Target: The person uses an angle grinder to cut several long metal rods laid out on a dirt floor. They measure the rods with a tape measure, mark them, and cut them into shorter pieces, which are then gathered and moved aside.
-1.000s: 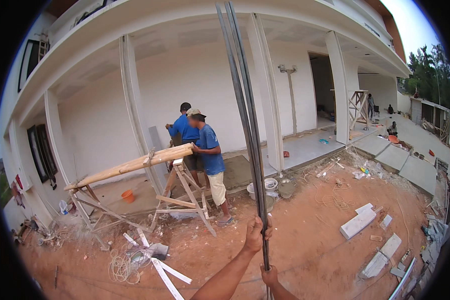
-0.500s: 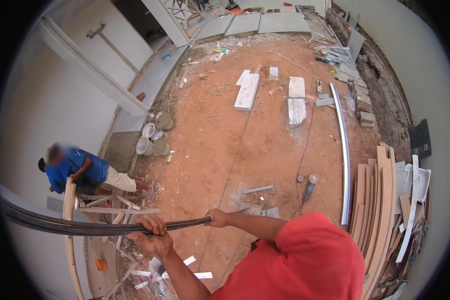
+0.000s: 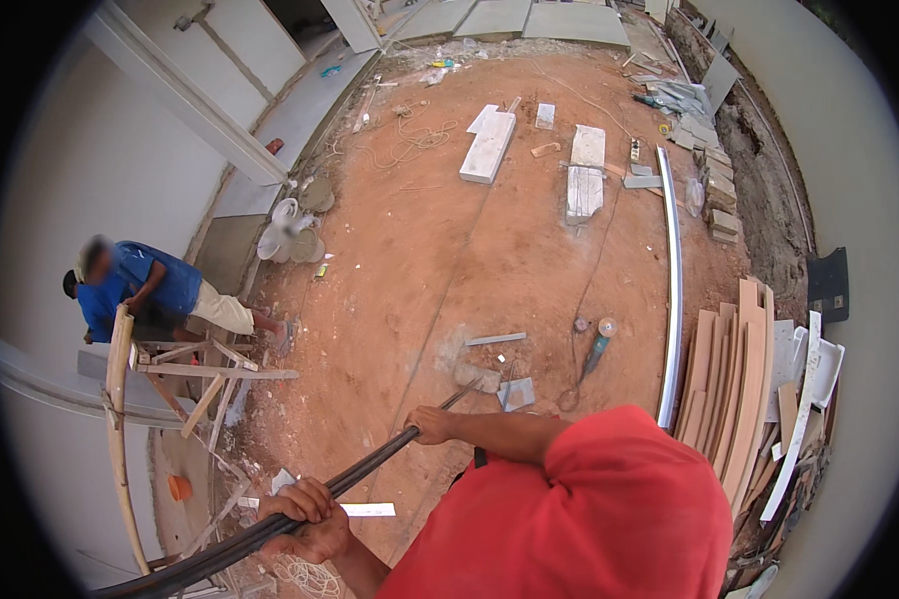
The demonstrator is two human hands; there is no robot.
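I hold a bundle of long dark metal rods (image 3: 362, 469) slanting from the lower left towards the middle of the yard. My left hand (image 3: 300, 521) is curled round the lower-left stretch, and my right hand (image 3: 431, 424) grips it higher up and farther right. The rods' far ends lie near a grey rough block (image 3: 475, 377) and a flat grey piece (image 3: 516, 393) on the dirt. An angle grinder (image 3: 596, 349) lies beyond my red-sleeved right arm.
Two co-workers in blue (image 3: 185, 292) stand by a wooden trestle (image 3: 210, 370) at the left. Concrete blocks (image 3: 485, 152), buckets (image 3: 280, 228) and a long metal strip (image 3: 672, 290) lie on the dirt. Stacked planks (image 3: 726, 374) lean at the right, beside a boundary wall (image 3: 874, 180).
The view has swung from facing the building to looking down along the yard. The rods have gone from upright to slanting, their lower-left stretch dropping since half a second ago.
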